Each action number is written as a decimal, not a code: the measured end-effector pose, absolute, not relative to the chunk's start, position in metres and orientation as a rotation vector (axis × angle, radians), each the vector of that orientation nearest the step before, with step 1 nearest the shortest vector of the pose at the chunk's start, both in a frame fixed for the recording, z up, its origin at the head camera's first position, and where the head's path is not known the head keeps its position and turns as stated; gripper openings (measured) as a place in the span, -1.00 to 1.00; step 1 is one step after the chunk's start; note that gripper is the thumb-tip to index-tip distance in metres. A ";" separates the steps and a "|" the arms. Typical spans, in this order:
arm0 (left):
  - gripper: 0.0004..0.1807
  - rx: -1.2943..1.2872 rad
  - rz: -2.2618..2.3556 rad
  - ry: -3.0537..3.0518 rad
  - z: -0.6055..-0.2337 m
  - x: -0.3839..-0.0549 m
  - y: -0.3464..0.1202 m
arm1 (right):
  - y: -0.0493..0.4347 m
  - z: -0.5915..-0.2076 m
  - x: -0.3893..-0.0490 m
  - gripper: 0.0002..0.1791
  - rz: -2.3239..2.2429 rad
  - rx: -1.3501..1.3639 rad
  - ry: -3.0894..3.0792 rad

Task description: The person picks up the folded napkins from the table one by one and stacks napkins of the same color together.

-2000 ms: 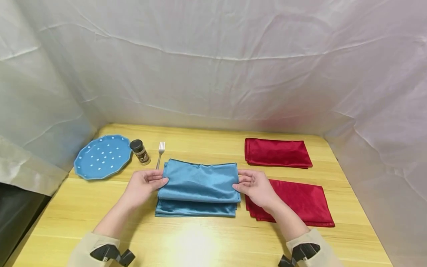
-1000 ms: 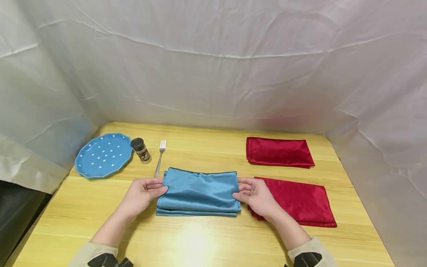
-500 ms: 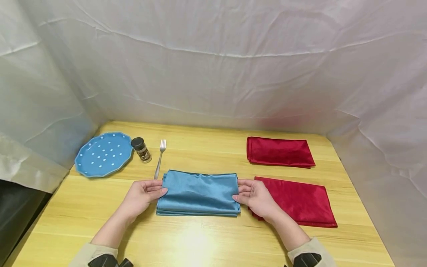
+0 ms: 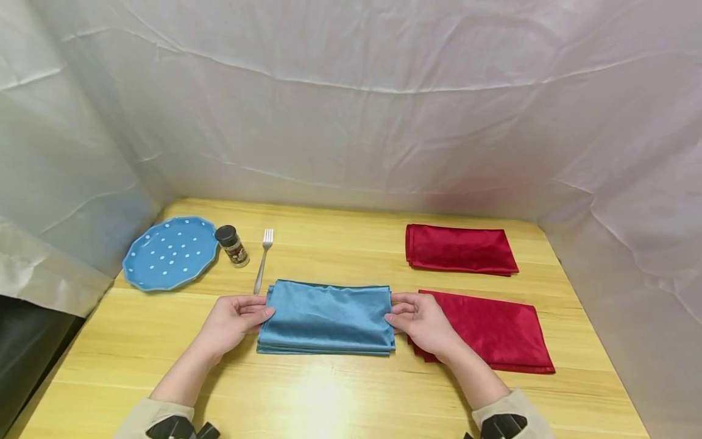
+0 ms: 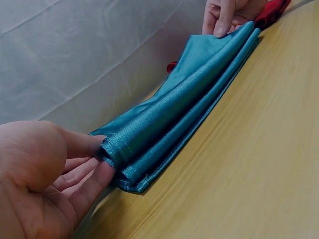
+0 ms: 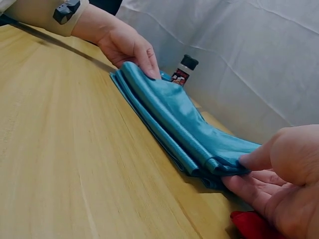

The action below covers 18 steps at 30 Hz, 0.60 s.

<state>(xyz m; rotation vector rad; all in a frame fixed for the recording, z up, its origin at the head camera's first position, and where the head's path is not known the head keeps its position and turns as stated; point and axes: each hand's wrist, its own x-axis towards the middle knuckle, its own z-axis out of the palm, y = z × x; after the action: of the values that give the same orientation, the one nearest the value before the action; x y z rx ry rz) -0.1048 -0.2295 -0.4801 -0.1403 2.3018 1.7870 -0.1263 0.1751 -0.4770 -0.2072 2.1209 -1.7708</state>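
A shiny blue cloth [image 4: 329, 317], folded into a layered rectangle, lies at the middle of the table. My left hand [image 4: 233, 320] pinches its left end, thumb on top and fingers at the side. At the opposite end my right hand [image 4: 419, 320] pinches the cloth in the same way. In the left wrist view the stacked folds of the blue cloth [image 5: 169, 119] show along its near edge, with the thumb on the upper layer. The right wrist view shows fingertips [image 6: 239, 186] under the upper fold at the right end.
Two folded red cloths lie to the right, a far red cloth [image 4: 460, 250] and a near red cloth [image 4: 493, 335] beside my right hand. On the left are a dotted blue plate [image 4: 170, 255], a black-capped spice jar [image 4: 233, 247] and a fork [image 4: 264, 262]. Pale sheeting [image 4: 351, 122] encloses the table.
Both hands have drawn the upper part of the blue cloth toward me and down, so its front edge lines up with the layer beneath. Over the last half second little has moved.
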 end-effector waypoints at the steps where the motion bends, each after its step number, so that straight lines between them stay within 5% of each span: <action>1: -0.47 -0.142 1.786 2.305 -0.480 -0.105 -0.230 | 0.175 -0.477 -0.127 -0.39 -1.772 -0.210 2.121; 18: -0.45 -0.109 1.771 2.318 -0.478 -0.102 -0.230 | 0.173 -0.477 -0.126 -0.43 -1.661 -0.261 2.280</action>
<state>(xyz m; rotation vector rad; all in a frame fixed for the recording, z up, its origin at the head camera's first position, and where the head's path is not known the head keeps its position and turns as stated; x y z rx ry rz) -0.1024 -0.2299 -0.4776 -0.1094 2.3184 1.7706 -0.1262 0.1726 -0.4769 -0.2613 2.2805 -1.6609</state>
